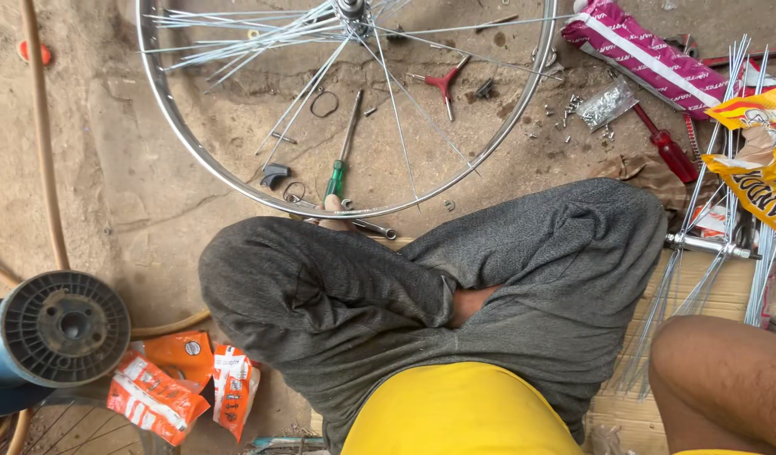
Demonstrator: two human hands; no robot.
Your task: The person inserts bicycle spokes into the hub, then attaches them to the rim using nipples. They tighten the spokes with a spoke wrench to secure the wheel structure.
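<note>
A fingertip of one hand [332, 203] is peeking over the grey-trousered knee [320, 278], touching the green-handled screwdriver [344, 152] by the wheel rim [181, 126]; which hand, and its grip, I cannot tell. The other hand is lying hidden behind the legs.

green-handled screwdriver [344, 153] lies on dirt inside the wheel rim [194, 143].

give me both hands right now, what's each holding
Left hand: not in view, so it cannot be told.
Right hand: only a fingertip shows past the grey trouser knee, by the green-handled screwdriver; grip cannot be told.
</note>
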